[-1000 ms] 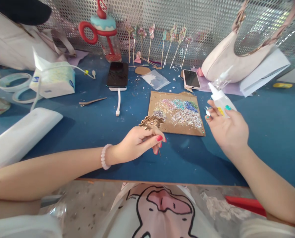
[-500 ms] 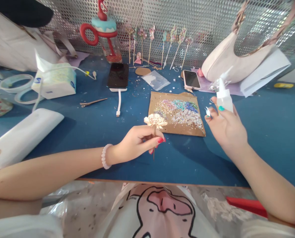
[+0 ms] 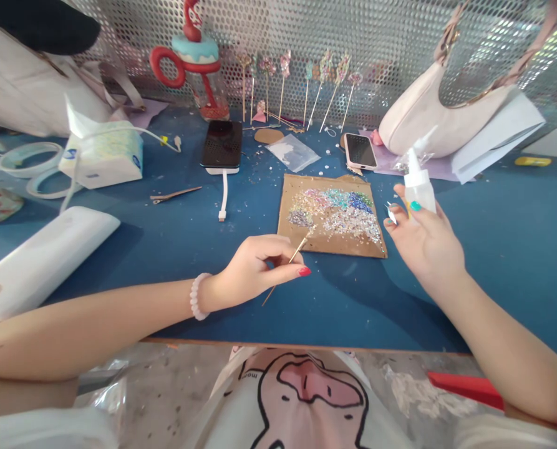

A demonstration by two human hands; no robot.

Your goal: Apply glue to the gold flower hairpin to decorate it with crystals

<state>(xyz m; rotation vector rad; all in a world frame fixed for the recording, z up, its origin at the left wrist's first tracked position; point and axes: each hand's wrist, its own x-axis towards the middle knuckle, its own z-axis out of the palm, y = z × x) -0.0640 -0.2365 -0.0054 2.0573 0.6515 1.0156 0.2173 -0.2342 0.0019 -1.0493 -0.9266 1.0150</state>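
Head view is showing the left hand lying low over the blue bench, its fingers pinching a thin wooden stick that is tilting up and away from the palm, the far tip reaching onto the near left corner of the cardboard sheet. A pale bead bracelet is sitting on that wrist. Across from it, the right hand is hovering just beside the right edge of the cardboard, closing around a small white glue bottle that is standing upright with its nozzle pointing away from the palm; something small and white is showing at its fingertips, too small to tell. Between the two hands, the cardboard is carrying a spread of coloured sequins. Beyond the left hand, a dark phone is resting on a white charger with its cable trailing toward the hand, and a tissue pack is lying well off to the left. Beyond the right hand, a second phone and a pale handbag are sitting, and decorated sticks are leaning against the perforated metal wall.
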